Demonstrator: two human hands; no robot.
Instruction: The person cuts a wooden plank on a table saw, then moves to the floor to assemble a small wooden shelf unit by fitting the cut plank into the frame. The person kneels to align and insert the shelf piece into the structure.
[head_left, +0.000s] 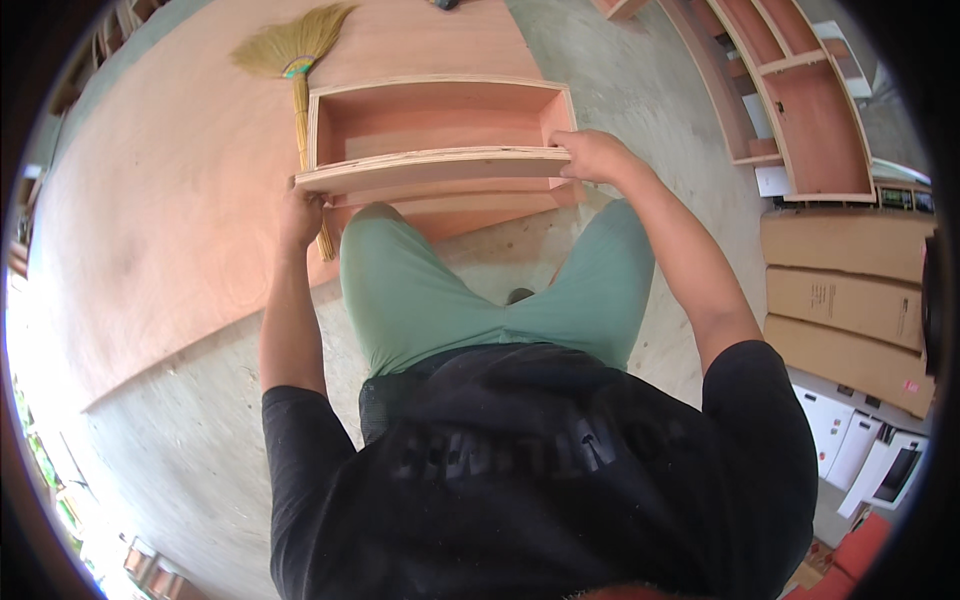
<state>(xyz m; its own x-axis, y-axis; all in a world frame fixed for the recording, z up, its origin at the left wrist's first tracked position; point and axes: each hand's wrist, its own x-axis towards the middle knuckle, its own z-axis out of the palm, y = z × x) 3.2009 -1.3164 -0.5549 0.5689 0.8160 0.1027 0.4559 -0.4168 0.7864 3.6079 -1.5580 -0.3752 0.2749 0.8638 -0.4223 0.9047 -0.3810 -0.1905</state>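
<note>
In front of my knees stands a reddish plywood box frame [440, 85] with pale layered edges. Across its near part runs a plywood board [435, 172], its long edge facing up. My left hand [302, 212] is closed round the board's left end, with some fingers hidden beneath. At the other end, my right hand [590, 156] grips the board between thumb and fingers, close to the box's right wall. A straw broom [300, 90] lies beside the box on the left, its handle passing behind my left hand.
A large plywood sheet [170, 230] covers the floor at left and under the box. Another wooden frame with compartments [820, 125] stands at the far right. Below it are cardboard boxes [850, 300] and white appliance-like items [850, 440].
</note>
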